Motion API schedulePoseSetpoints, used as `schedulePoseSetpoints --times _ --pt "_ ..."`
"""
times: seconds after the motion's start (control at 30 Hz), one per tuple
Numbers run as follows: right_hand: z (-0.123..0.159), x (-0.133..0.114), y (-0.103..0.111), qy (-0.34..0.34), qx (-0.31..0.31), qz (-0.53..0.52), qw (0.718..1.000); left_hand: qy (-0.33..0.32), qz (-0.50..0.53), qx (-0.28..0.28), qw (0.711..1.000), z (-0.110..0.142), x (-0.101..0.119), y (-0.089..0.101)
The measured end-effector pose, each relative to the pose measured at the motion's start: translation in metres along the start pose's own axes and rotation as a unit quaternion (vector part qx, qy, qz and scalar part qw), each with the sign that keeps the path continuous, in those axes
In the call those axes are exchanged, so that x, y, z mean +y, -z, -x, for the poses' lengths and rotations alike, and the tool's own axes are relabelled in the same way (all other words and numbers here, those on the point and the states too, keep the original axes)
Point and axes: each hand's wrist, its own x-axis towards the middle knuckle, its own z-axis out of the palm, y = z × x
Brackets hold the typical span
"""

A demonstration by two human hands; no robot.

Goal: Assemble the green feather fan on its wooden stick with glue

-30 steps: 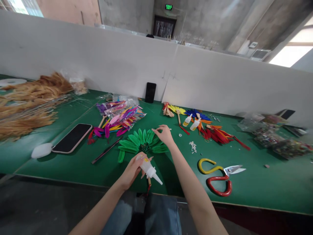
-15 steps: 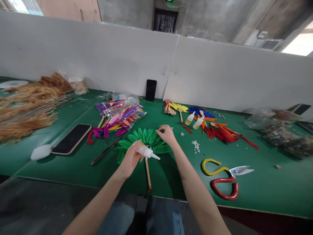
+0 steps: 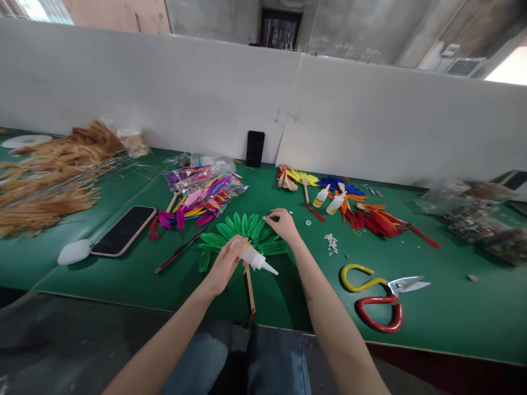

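Observation:
A green feather fan (image 3: 230, 229) lies on the table in front of me, its wooden handle (image 3: 250, 291) pointing toward me. My left hand (image 3: 224, 266) is closed around a white glue bottle (image 3: 252, 255) above the fan's lower middle, the nozzle tilted down to the right. At the fan's upper right edge, my right hand (image 3: 282, 224) has thumb and forefinger pinched near the feather tips. Whatever lies between those fingertips is too small to make out. Several small white beads (image 3: 331, 243) are scattered to the right of this hand.
Scissors (image 3: 389, 296) lie at the right, beyond my forearm. Two more glue bottles (image 3: 321, 196) stand behind, near yellow, blue and red feather fans (image 3: 379, 220). Bagged coloured feathers (image 3: 206, 192), a phone (image 3: 123, 230) and brown fibre bundles (image 3: 61, 164) are at the left. A white partition (image 3: 206, 93) closes the back.
The glue bottle in my left hand has shifted slightly right, its nozzle tipping a little further down. My right hand keeps its pinch in about the same place. The view has moved slightly.

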Motion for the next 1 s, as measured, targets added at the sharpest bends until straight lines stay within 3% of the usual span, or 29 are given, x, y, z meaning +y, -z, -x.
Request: schedulePoseSetpoints --times 0.23,0.47,0.57,0.7,1.0 --pt "0.0 0.002 0.012 0.004 0.006 -0.019 1.0 0.005 0.038 0.026 0.999 -0.001 0.002 0.0" --pt "0.001 0.006 0.015 -0.019 0.017 -0.033 0.999 0.046 0.222 0.136 0.964 -0.017 0.021 0.011" --pt "0.001 0.003 0.015 -0.025 0.023 -0.04 0.999 0.044 0.271 0.114 0.955 -0.022 0.03 0.011" --pt "0.002 -0.001 0.017 -0.032 0.03 -0.043 0.998 0.065 0.26 0.07 0.961 -0.024 0.03 0.006" --pt "0.003 -0.013 0.025 -0.026 0.044 -0.038 0.998 0.089 0.223 0.068 0.968 -0.027 0.027 0.004"
